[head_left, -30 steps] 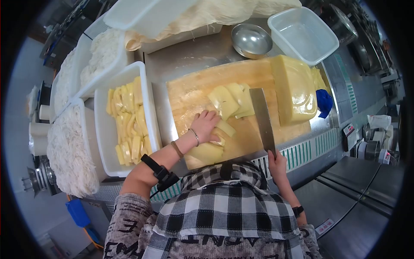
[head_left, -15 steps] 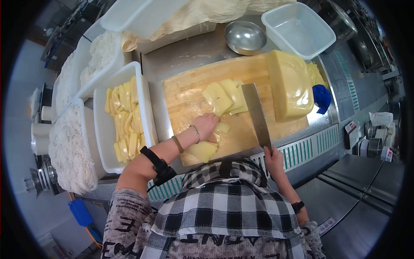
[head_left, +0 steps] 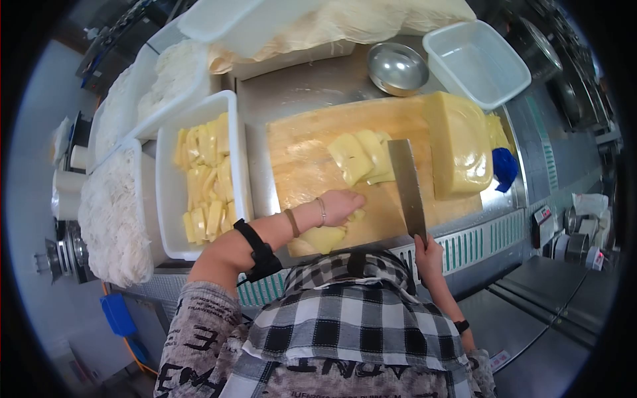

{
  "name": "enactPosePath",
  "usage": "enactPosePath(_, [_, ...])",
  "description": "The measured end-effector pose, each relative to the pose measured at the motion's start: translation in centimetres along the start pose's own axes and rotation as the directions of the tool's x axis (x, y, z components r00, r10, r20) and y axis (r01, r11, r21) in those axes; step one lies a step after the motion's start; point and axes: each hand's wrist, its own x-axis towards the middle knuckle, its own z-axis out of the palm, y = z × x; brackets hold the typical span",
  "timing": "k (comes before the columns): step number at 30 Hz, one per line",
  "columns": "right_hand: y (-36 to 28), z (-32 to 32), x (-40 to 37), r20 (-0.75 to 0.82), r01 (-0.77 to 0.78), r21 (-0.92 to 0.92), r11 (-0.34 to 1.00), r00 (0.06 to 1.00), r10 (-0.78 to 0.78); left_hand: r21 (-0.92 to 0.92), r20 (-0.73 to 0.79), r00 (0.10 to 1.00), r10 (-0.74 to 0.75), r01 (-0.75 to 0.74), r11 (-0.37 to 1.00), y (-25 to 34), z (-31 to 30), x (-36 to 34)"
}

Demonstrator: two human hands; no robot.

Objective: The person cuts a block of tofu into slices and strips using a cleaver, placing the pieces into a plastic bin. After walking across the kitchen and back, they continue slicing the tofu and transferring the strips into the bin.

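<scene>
Bench (head_left: 255,142) with yellow food at three stages of division. Toward its left end, a white tub (head_left: 239,156) holds finished-looking strips (head_left: 209,186) in three rough rows; this portion may be judged done. Mid-bench, on a wooden board (head_left: 298,156), flat slabs (head_left: 355,158) lie overlapped, not yet divided into strips. Near the bench's near edge, a broad flat piece (head_left: 323,239) rests at the board's near left corner. Toward the right end, a large block (head_left: 462,149) stands on the board, apparently the greatest share left, beside a blue item (head_left: 505,170). The left hand (head_left: 342,207) is curled low over a small yellow piece (head_left: 359,214); whether its grip is closed on that piece cannot be told. The right grip, the right hand (head_left: 430,255), is clamped around the handle of a cleaver (head_left: 407,179), its blade extending over the board between slabs and block. A metal bowl (head_left: 398,65) sits near the far edge.
</scene>
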Motion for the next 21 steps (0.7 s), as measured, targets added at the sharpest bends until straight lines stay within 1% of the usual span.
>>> enactPosePath(1, [-0.2, 0.0, 0.0, 0.009, 0.015, 0.007, 1.0, 1.0, -0.015, 0.006, -0.006, 1.0, -0.017, 0.017, 1.0, 0.1, -0.2, -0.1])
enactPosePath(3, [-0.4, 0.0, 0.0, -0.001, -0.042, 0.041, 0.998, 0.999, 0.042, -0.027, 0.102, 0.988, -0.113, 0.116, 0.993, 0.4, -0.5, 0.0])
enactPosePath(7, [-0.4, -0.1, 0.2, 0.001, -0.046, 0.036, 0.998, 0.999, 0.046, -0.007, 0.022, 0.99, -0.138, 0.139, 0.99, 0.5, 0.8, 0.4])
enactPosePath(10, [-0.1, -0.1, 0.3, -0.01, -0.035, -0.006, 0.999, 0.999, 0.035, -0.011, -0.029, 0.979, -0.202, 0.202, 0.979, 0.9, 0.4, 0.5])
enactPosePath(11, [0.3, 0.1, 0.3, -0.006, -0.026, -0.005, 1.0, 1.0, 0.026, -0.045, -0.038, 0.974, -0.223, 0.222, 0.974, 0.9, 0.0, 0.4])
enactPosePath(13, [1.0, 0.7, 0.4, -0.084, 0.072, 0.038, 0.997, 0.994, -0.068, -0.078, -0.052, 0.966, -0.252, 0.247, 0.966, 1.0, -1.8, -0.1])
enactPosePath(14, [1.1, 0.6, 0.3, -0.078, 0.078, 0.039, 0.996, 0.994, -0.075, -0.298, -0.038, 0.946, -0.321, 0.296, 0.907, 0.8, -3.5, -0.6])
enactPosePath(15, [0.5, 0.3, 0.2, -0.027, -0.01, 0.057, 0.998, 1.0, 0.012, -0.501, -0.009, 0.923, -0.384, 0.328, 0.801, 0.8, -5.3, -1.4])
enactPosePath(16, [0.1, 0.1, 0.2, 0.025, -0.1, 0.07, 0.993, 0.995, 0.099, -0.656, -0.076, 0.909, -0.41, 0.264, 0.707, 0.8, -6.8, -2.6])
enactPosePath(17, [0.0, 0.1, 0.2, 0.028, -0.096, 0.072, 0.993, 0.995, 0.095, -0.783, -0.137, 0.886, -0.443, 0.177, 0.596, 0.6, -8.3, -4.2])
enactPosePath(19, [0.2, 0.1, 0.1, 0.042, -0.134, 0.076, 0.988, 0.99, 0.131, -0.887, -0.278, 0.838, -0.47, -0.036, 0.46, -0.7, -10.9, -7.6])
enactPosePath(21, [1.1, 0.3, 0.0, 0.04, -0.135, 0.071, 0.988, 0.99, 0.133, -0.928, -0.338, 0.695, -0.635, -0.136, 0.346, -0.9, -14.5, -12.0])
